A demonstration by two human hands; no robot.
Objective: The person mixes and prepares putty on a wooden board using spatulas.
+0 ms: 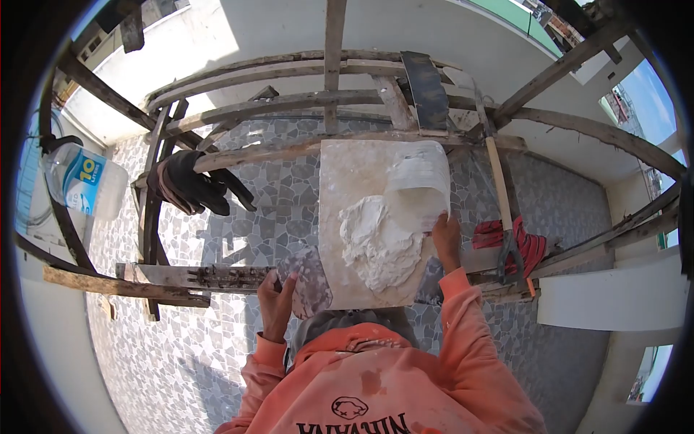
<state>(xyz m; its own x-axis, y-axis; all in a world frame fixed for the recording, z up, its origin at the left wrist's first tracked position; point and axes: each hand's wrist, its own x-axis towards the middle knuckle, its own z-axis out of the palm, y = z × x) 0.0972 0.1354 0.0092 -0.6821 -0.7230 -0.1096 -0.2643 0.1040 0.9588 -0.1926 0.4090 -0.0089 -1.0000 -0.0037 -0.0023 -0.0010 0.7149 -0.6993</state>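
Note:
White putty [383,246] lies in a thick heap on a pale board [340,163] in front of me, with a smooth ridged smear at its far right corner. My right hand [447,242] is closed at the board's right edge on what looks like a putty knife; a bit of red shows at the fingertips, and its blade is hard to tell from the putty. Closed at the near left corner, my left hand [276,304] has its thumb against a mottled grey plate [307,282] that overlaps the board. A dark, speckled piece [430,282] shows below my right wrist.
Rough wooden beams [267,148] surround the board. Dark gloves [191,184] drape over the left frame, near a hanging plastic bottle [87,181]. A wooden-handled tool [497,166] leans at right beside a red striped cloth [528,246]. A dark sheet [425,90] rests on the far beams.

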